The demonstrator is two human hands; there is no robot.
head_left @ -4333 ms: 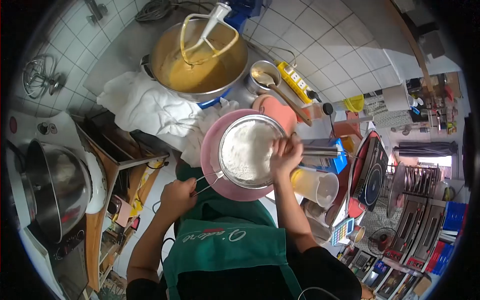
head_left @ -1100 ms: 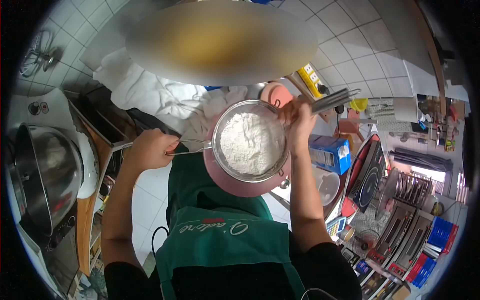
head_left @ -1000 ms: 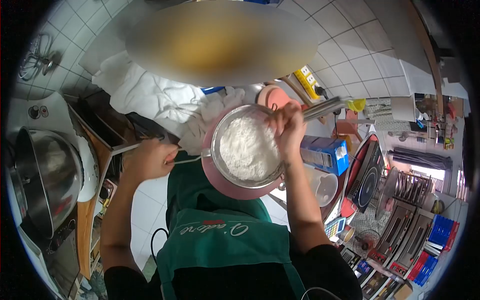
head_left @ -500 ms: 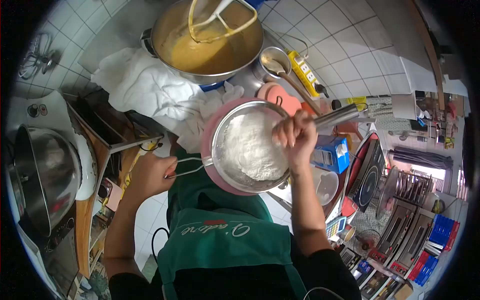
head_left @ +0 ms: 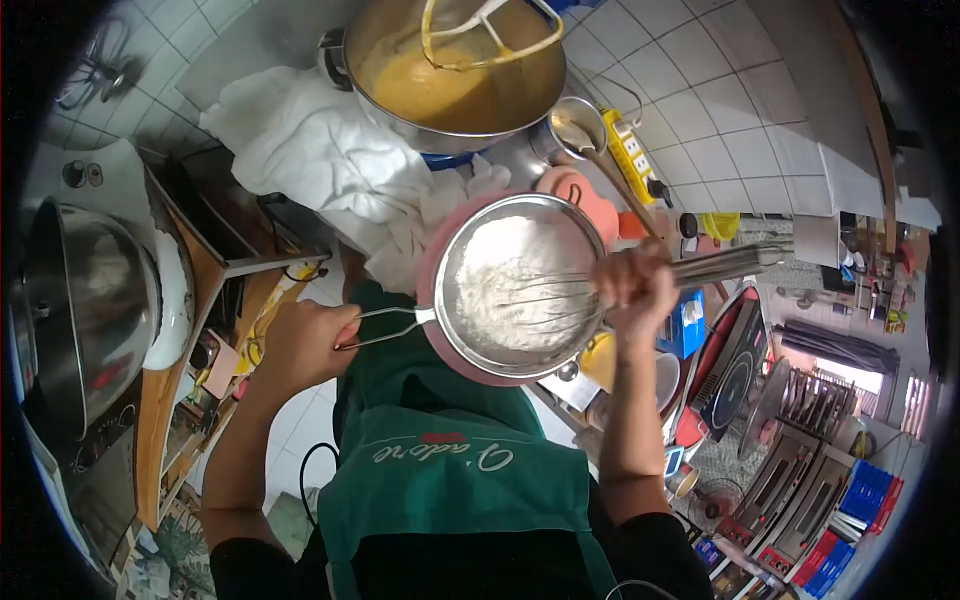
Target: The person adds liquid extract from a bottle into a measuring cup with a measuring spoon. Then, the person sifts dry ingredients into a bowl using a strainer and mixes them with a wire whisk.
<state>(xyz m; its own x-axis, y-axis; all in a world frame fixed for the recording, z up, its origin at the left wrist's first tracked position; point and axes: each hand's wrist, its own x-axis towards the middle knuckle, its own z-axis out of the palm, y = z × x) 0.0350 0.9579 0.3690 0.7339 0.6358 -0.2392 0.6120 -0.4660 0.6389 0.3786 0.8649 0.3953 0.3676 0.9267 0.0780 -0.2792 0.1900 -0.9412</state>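
Observation:
My left hand (head_left: 308, 342) is closed around the wire handle of a sieve (head_left: 597, 240), holding it level over a pink bowl (head_left: 430, 340). White flour (head_left: 495, 275) lies in a loose heap in the sieve. In my right hand (head_left: 636, 290) is a metal whisk (head_left: 725, 264), gripped low near where its wires begin. Its wires reach across into the flour, and its handle points to the right. The bowl sits in front of my green apron (head_left: 450, 465), mostly hidden under the sieve.
Behind the bowl stands a steel mixing bowl (head_left: 455, 128) of yellow batter with a beater (head_left: 490, 62) above it. White cloths (head_left: 320, 150) lie to its left. A small pot (head_left: 555, 120), a yellow power strip (head_left: 625, 150) and a blue carton (head_left: 684, 322) are on the right.
The whisk wires, not visible in the sieve before, now lie across the flour. My right hand has shifted right and slightly down. The whole view has also shifted a little.

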